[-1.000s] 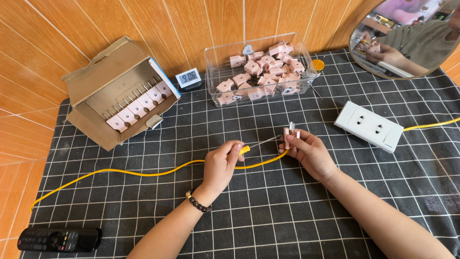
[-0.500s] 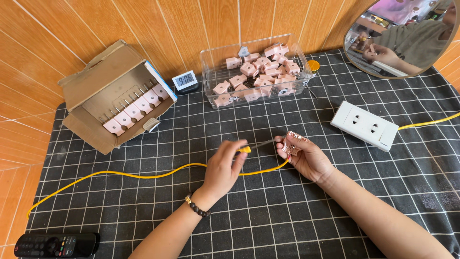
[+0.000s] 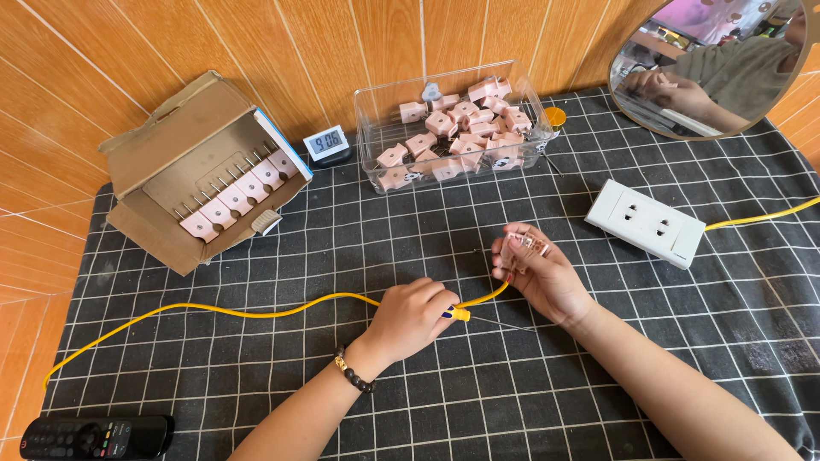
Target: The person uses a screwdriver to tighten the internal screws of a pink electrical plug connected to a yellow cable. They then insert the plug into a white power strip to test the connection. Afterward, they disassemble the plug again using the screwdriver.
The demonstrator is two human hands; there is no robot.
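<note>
Head view: open cardboard box (image 3: 184,162), left.

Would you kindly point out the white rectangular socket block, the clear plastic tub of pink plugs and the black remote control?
white rectangular socket block (image 3: 646,223), head view, on its top face.
clear plastic tub (image 3: 373,167), head view, on its front-left wall.
black remote control (image 3: 96,437), head view, on its keypad middle.

**Hidden, cropped and unclear parts**

The left hand (image 3: 410,318) closes over a yellow-tipped tool (image 3: 459,313), hiding its handle. The pink plug (image 3: 523,248) in the right hand (image 3: 540,273) is blurred and mostly covered by fingers. The yellow cable (image 3: 213,311) disappears behind the left hand. The remote control (image 3: 94,437) at near left and the mirror (image 3: 717,64) at far right are cropped by the edges. Both forearms leave the near edge.
</note>
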